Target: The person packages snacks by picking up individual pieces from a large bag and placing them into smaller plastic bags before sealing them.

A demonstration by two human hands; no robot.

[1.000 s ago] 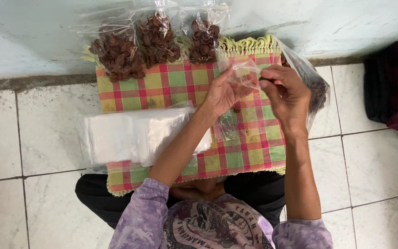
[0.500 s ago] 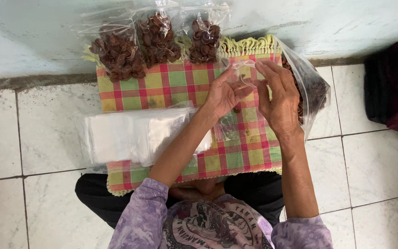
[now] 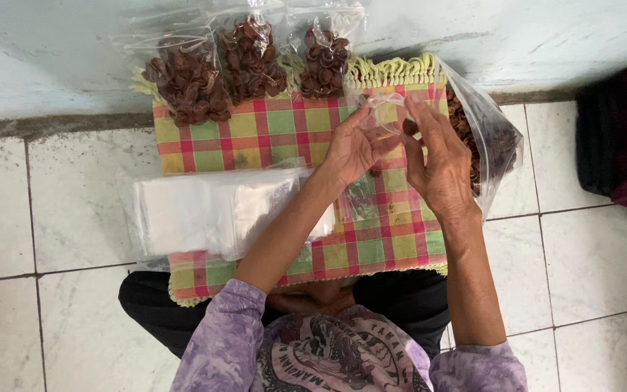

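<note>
A white tiled floor (image 3: 52,210) carries a checked cloth (image 3: 270,134). Left on the cloth lies a stack of empty clear bags (image 3: 212,210); along its far edge, three filled bags (image 3: 248,62). Over its right part, the left hand (image 3: 353,149) and right hand (image 3: 437,163) together pinch a small clear bag (image 3: 386,116), spreading its mouth beside the large bag of brown pieces (image 3: 488,138).

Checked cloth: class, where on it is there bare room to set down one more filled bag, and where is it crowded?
Bare: the checked cloth between the filled bags and the stack of empty bags; also its near right corner. Crowded: the far right, where both hands, left and right, work a small clear bag.
</note>
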